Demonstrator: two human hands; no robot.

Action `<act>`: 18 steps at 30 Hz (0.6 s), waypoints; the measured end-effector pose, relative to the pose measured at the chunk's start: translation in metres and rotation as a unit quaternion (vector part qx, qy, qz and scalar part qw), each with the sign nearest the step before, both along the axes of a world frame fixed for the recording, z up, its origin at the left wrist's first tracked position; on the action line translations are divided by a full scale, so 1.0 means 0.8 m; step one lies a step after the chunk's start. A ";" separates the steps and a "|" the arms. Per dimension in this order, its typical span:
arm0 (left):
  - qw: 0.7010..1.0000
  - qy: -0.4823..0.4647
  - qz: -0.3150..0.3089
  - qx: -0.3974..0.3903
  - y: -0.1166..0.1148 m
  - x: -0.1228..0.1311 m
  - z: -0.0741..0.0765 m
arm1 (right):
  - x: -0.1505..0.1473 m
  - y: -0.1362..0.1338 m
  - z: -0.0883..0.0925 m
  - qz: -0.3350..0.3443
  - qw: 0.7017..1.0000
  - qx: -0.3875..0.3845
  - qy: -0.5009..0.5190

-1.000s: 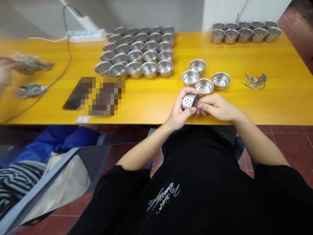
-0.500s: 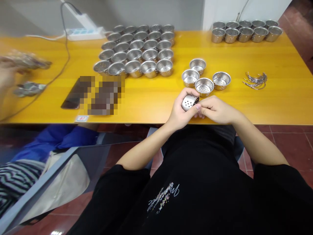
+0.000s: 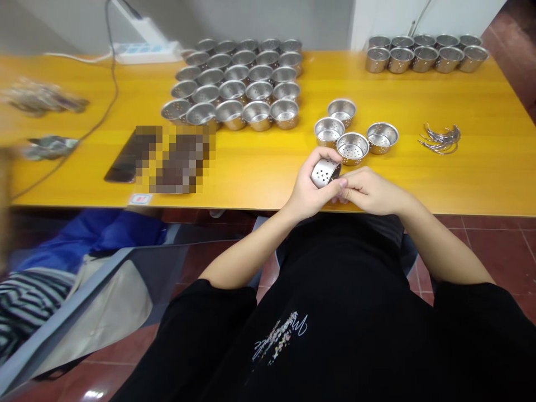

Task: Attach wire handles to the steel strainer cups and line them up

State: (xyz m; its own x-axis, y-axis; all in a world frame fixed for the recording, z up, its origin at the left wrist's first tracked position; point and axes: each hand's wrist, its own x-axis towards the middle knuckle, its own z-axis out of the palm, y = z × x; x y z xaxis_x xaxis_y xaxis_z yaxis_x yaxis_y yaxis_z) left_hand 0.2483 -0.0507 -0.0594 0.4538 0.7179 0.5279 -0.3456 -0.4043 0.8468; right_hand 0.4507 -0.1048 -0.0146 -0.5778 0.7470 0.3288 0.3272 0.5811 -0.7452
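Observation:
My left hand [image 3: 310,187] is wrapped round a small perforated metal cup [image 3: 323,173], tipped on its side above the table's front edge. Against the cup's open rim, my right hand [image 3: 368,190] has its fingers pinched together; whatever they grip is hidden. The two hands touch at the thumbs. Just beyond them stand several upright perforated cups, the closest being a loose cup [image 3: 352,148]. A small pile of curved metal wires [image 3: 441,139] lies to the right of my right hand.
Rows of metal cups [image 3: 237,92] stand at the back left, with another double row [image 3: 425,56] at the back right. A dark phone [image 3: 125,162], a power strip [image 3: 146,52] and a cable [image 3: 115,84] are on the left. A person in blue trousers [image 3: 104,234] sits there.
My hands keep nearly the same hold on the cup. The co-worker's hand at the far left has moved off the pile of metal pieces. The view has shifted slightly.

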 end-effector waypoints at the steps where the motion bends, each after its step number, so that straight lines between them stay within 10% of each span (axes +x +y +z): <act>1: 1.000 0.000 -0.003 -0.003 0.000 0.000 0.000 | 0.000 0.000 0.000 -0.001 1.000 -0.003 -0.002; 18: 1.000 0.004 0.014 0.028 0.002 0.000 -0.003 | 0.000 0.002 -0.005 0.002 1.000 0.001 -0.002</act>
